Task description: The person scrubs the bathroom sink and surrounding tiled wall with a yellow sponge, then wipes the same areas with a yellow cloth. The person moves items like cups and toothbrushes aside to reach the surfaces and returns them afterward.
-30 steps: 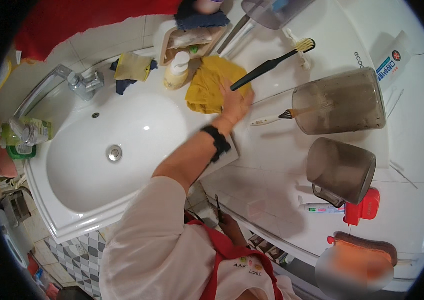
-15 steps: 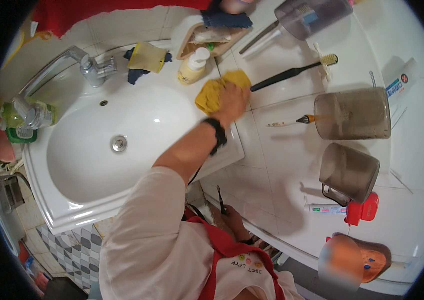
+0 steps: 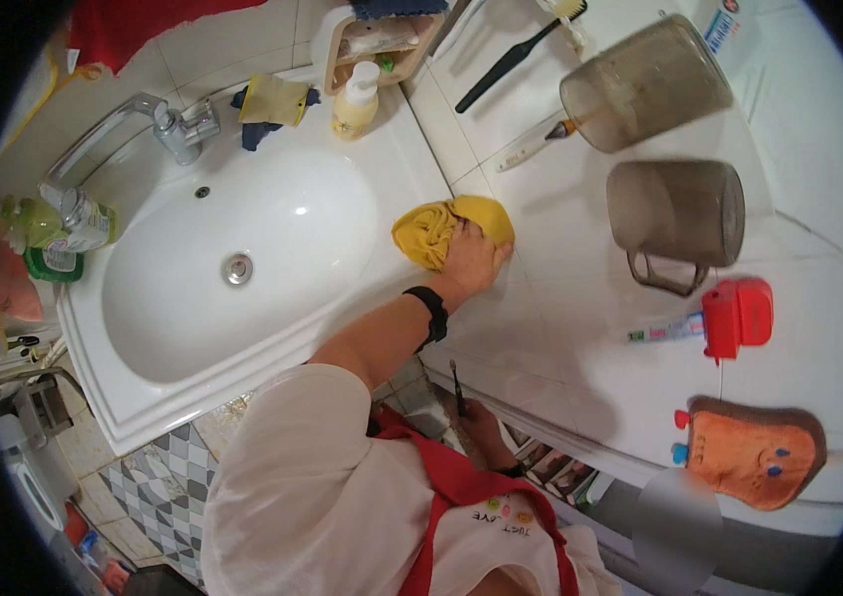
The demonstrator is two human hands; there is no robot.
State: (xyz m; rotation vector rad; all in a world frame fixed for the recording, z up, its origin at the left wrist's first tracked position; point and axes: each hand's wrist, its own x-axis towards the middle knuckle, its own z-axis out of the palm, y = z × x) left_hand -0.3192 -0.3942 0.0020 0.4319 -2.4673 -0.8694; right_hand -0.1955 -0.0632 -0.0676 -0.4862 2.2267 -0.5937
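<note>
My left hand (image 3: 473, 256), with a black band at the wrist, presses a crumpled yellow cloth (image 3: 428, 235) against the right rim of the white sink (image 3: 129, 298), where it meets the tiled wall. Its fingers are bent into the folds. Lower down, beyond the sink's near right corner, my right hand (image 3: 481, 429) is closed around a slim, dark-handled brush (image 3: 458, 389) pointing upward. Its bristles are too small to make out well. Beyond the cloth, a cream pump bottle (image 3: 353, 107) stands at the sink's back right corner.
A chrome faucet (image 3: 179, 137) and a yellow sponge (image 3: 276, 100) sit at the sink's back. Green bottles (image 3: 92, 226) stand left. Along the right wall are a black toothbrush (image 3: 516, 65), two brown cups (image 3: 680, 204), a red dispenser (image 3: 737, 316) with a toothpaste tube and an orange cloth figure (image 3: 749, 452).
My left hand has drawn the yellow cloth nearer along the sink's right rim, away from the pump bottle. The view has shifted. My right hand still holds the brush.
</note>
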